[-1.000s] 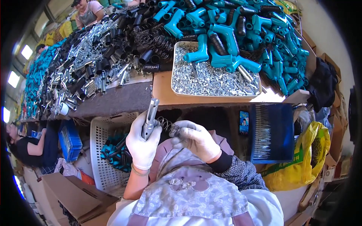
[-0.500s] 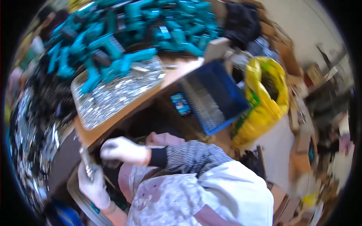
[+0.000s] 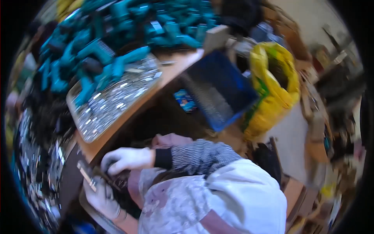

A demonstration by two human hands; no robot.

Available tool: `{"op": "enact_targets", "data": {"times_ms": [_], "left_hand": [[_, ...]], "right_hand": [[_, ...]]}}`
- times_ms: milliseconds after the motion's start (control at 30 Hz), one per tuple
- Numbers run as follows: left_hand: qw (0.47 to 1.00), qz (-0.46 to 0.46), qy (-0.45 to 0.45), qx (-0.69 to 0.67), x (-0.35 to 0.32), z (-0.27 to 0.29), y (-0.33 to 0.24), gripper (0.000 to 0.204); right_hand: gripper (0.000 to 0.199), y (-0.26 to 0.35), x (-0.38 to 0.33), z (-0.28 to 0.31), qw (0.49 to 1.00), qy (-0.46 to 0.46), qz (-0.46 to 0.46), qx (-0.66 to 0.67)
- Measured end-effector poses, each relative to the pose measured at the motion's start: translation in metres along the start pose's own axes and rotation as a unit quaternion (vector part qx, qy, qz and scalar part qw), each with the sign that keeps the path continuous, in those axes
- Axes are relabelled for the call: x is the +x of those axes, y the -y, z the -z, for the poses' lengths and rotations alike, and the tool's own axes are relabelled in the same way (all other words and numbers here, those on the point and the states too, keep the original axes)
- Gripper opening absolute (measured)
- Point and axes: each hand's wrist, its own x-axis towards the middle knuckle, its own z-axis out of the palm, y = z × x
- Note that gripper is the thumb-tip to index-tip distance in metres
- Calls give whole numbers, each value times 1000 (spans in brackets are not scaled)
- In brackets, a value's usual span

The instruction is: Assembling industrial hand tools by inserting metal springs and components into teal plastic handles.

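Gripping a slim metal part (image 3: 86, 176), the gloved left hand (image 3: 102, 198) closes around it; the right hand (image 3: 125, 159) curls beside it, contents unclear.

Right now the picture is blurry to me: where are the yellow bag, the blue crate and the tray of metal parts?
yellow bag (image 3: 272, 78), head view, its side.
blue crate (image 3: 218, 87), head view, slotted wall.
tray of metal parts (image 3: 113, 101), head view, the parts' middle.

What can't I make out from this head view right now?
- Metal part in the left hand: motion-blurred, shape unclear.
- Right hand fingertips: curled under, so their contact is hidden.
- Small metal pieces in the tray: blurred, too small to identify.
- Teal tool bodies: smeared into one another.
- Yellow bag: contents dark.
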Motion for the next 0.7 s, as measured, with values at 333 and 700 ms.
{"op": "enact_targets", "data": {"times_ms": [333, 700], "left_hand": [[998, 16, 54, 13, -7, -20, -6, 43], [990, -54, -125, 44, 146, -7, 38, 12]], "right_hand": [[30, -55, -6, -14, 997, -42, -52, -35], [30, -35, -12, 7, 962, -213, -59, 160]]}}
